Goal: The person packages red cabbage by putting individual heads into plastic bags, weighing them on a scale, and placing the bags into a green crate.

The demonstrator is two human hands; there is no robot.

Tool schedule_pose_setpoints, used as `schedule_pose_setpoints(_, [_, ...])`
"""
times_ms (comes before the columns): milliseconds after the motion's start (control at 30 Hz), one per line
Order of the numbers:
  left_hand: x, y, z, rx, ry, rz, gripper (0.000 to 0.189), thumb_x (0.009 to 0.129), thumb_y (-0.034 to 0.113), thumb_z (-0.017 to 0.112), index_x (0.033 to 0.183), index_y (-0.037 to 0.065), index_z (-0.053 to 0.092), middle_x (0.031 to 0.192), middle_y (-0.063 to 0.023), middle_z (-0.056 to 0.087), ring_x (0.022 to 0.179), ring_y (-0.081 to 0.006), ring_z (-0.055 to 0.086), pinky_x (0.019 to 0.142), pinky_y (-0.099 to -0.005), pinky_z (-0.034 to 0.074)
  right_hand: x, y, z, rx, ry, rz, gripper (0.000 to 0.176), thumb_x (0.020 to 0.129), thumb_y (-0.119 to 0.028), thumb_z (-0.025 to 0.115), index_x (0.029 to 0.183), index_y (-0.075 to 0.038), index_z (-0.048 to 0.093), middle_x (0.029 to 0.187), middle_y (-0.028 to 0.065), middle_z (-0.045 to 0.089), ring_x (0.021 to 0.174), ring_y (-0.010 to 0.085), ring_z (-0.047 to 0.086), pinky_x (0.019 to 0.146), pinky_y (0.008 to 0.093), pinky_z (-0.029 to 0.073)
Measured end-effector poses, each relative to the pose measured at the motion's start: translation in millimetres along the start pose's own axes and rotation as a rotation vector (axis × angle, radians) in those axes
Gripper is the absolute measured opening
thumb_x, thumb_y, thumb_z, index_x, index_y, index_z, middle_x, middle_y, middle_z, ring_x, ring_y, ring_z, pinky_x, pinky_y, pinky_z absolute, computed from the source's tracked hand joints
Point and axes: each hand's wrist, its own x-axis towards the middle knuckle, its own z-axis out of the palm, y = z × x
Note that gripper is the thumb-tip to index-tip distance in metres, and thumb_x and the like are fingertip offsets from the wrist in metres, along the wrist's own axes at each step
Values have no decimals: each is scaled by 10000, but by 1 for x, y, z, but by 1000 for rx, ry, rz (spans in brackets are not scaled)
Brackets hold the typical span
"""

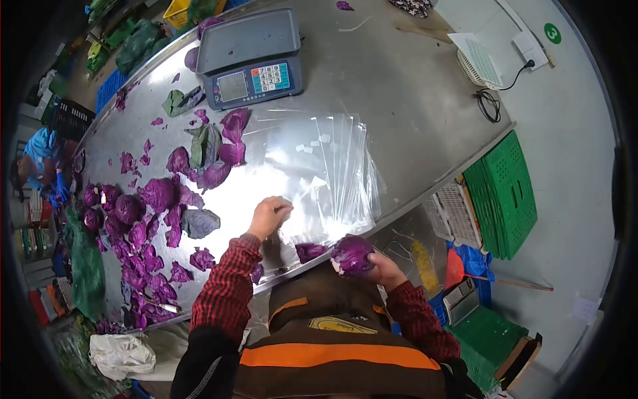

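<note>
Nearest the body, in front of a brown apron with an orange band (339, 356), the right hand (387, 271) is closed around the side of a round, glossy purple cabbage (353, 255), which sits at the table's near rim. A pale patch on the cabbage faces left and down, away from the palm. Just left of it, a loose purple leaf (310, 252) lies along the edge of the grey metal table (399, 100).

A little farther in, the left hand (271, 216) has its thumb and fingers drawn together; whether any film is pinched between them I cannot tell. It is at the near left part of a fanned stack of clear plastic bags (339, 179), and is nearer to them than the right hand. Their long creases run away from the body, so the cabbage lies just off their near end, to the right of the left hand.

Off to the left are more purple cabbages (159, 195) among torn leaves; beyond the bags stands a grey-blue digital scale (249, 43).
</note>
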Motion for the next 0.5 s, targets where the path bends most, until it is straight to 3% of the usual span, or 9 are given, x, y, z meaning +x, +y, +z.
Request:
schedule_pose_setpoints(67, [-3, 17, -2, -62, 14, -6, 134, 845, 106, 699, 964, 43, 700, 852, -136, 644, 896, -322, 610, 786, -389, 495, 8, -18, 26, -120, -174, 18, 841, 816, -270, 698, 1496, 5, 287, 1452, 182, 431, 1329, 313, 466, 1133, 427, 372])
schedule_pose_setpoints(200, [-11, 52, 6, 88, 110, 200, 126, 912, 73, 617, 1003, -14, 619, 931, -178, 617, 882, -371, 593, 784, -407, 491, 37, -30, 73, -129, -382, 106, 931, 751, -237, 761, 1510, -13, 272, 1460, 170, 416, 1334, 279, 459, 1137, 423, 365])
schedule_pose_setpoints(267, [-21, 80, 4, -49, 141, 105, 128, 945, 80, 589, 1022, -20, 608, 909, -163, 627, 845, -313, 615, 783, -365, 493, 76, -24, 55, -45, -452, 116, 881, 750, -161, 780, 1482, -8, 314, 1428, 154, 456, 1293, 270, 502, 1116, 426, 395])
schedule_pose_setpoints(333, [-31, 95, 2, -319, 190, -152, 136, 978, 88, 554, 1036, -24, 604, 895, -135, 638, 818, -224, 610, 775, -320, 488, 108, -18, 19, -61, -201, 110, 783, 786, -75, 753, 1456, -19, 351, 1387, 140, 500, 1255, 260, 535, 1072, 406, 445])
schedule_pose_setpoints(367, [-34, 102, 3, -316, 214, -106, 147, 995, 95, 535, 1047, -23, 604, 884, -110, 641, 803, -157, 575, 763, -295, 480, 116, -22, 19, -103, -62, 161, 720, 824, -18, 716, 1449, -50, 361, 1322, 136, 540, 1169, 256, 589, 1032, 388, 481])
schedule_pose_setpoints(400, [-37, 111, 8, -325, 180, -101, 129, 977, 80, 545, 1034, -20, 604, 900, -140, 643, 804, -218, 615, 755, -316, 492, 118, -19, 18, -114, -75, 174, 720, 824, -18, 716, 1449, -50, 361, 1322, 136, 540, 1169, 256, 589, 1032, 388, 481])
schedule_pose_setpoints(500, [-59, 168, 19, -208, 36, 194, 99, 935, 64, 589, 1007, 1, 614, 900, -179, 624, 822, -329, 629, 746, -354, 506, 116, -10, 35, -456, 125, -202, 707, 853, -107, 742, 1447, -96, 359, 1241, 112, 566, 1021, 237, 644, 912, 396, 547])
